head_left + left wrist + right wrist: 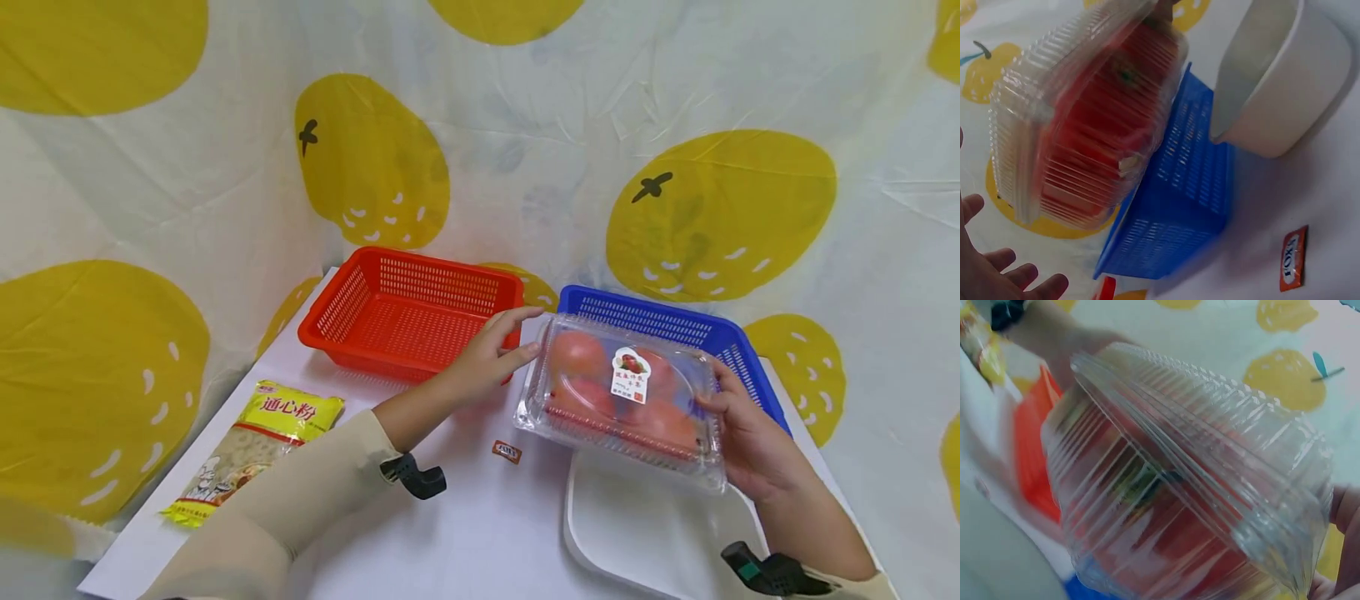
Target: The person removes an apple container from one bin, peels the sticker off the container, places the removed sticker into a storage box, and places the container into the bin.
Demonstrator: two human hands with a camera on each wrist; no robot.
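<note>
A clear plastic clamshell box (555, 417) of tomatoes (577, 354) is held up over the table, a white fruit label (630, 375) on its lid. My right hand (753, 446) grips its right end, the thumb on top. At the other end, my left hand (491, 354) has its fingers extended beside the box; in the left wrist view those fingers (1022, 275) are spread with nothing between them. Behind the box stands a blue basket (645, 312), partly covered by it. Beneath its front edge is a white tub (637, 533).
A red basket (412, 267) stands at the back left. On the left side of the table lies a yellow bag of macaroni (258, 433), partly behind my left sleeve. A small red-brown wrapped packet (507, 452) lies mid-table. A fruit-print curtain (525, 150) hangs behind.
</note>
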